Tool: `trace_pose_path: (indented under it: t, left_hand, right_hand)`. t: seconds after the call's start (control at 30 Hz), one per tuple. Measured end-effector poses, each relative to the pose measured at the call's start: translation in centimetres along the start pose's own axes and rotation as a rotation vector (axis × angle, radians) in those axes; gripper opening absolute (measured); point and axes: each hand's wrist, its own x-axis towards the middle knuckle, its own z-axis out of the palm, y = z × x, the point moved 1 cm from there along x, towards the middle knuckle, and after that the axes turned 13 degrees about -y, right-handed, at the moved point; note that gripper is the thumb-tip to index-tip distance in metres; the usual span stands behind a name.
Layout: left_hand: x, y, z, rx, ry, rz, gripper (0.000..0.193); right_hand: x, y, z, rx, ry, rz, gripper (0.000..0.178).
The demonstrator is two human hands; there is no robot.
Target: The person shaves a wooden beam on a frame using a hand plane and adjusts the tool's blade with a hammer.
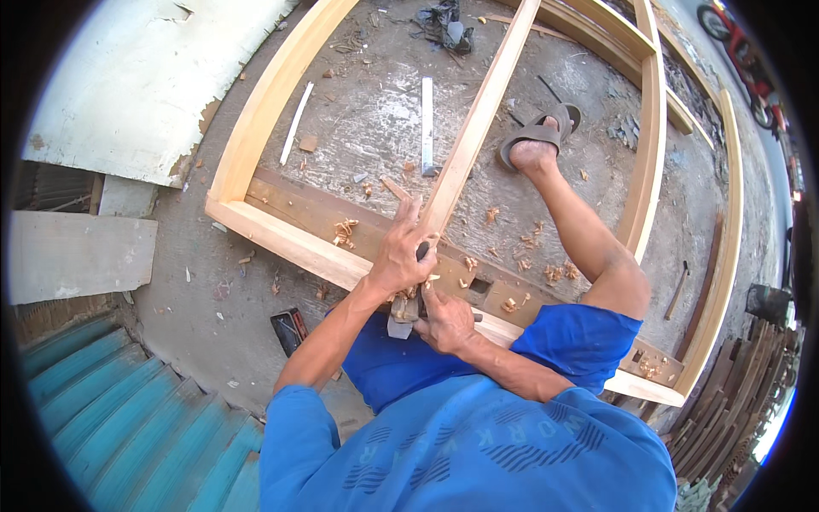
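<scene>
A wooden hand plane (404,309) rests on the near rail of a pale wooden frame (294,246), where the middle bar meets it. Curled shavings stick out of its top. My left hand (401,254) grips the far part of the plane, fingers wrapped over it. On the near right side, my right hand (447,319) closes around the plane's body and a dark cross handle. My palms hide much of the tool. A brown board (367,230) with cut slots lies along the inner side of the rail, scattered with wood shavings (344,232).
A metal square (427,128) and a white strip (297,124) lie on the floor inside the frame, near my sandalled foot (542,136). A hammer (678,290) lies to the right, by stacked wood slats (734,401). Teal corrugated sheeting (128,418) stands at left.
</scene>
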Motion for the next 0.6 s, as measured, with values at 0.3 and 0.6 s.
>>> trace_pose_path:
  t: [0.3, 0.6]
  left_hand:
    - [23.8, 0.7, -3.4, -0.001, 0.119, -0.014, 0.048]
    - [1.4, 0.2, -9.5, 0.125, -0.391, -0.372, 0.08]
  right_hand:
    - [8.6, 8.5, -17.3, -0.174, 0.403, 0.154, 0.085]
    - [-1.3, 18.7, -14.9, 1.023, 0.709, 0.117, 0.029]
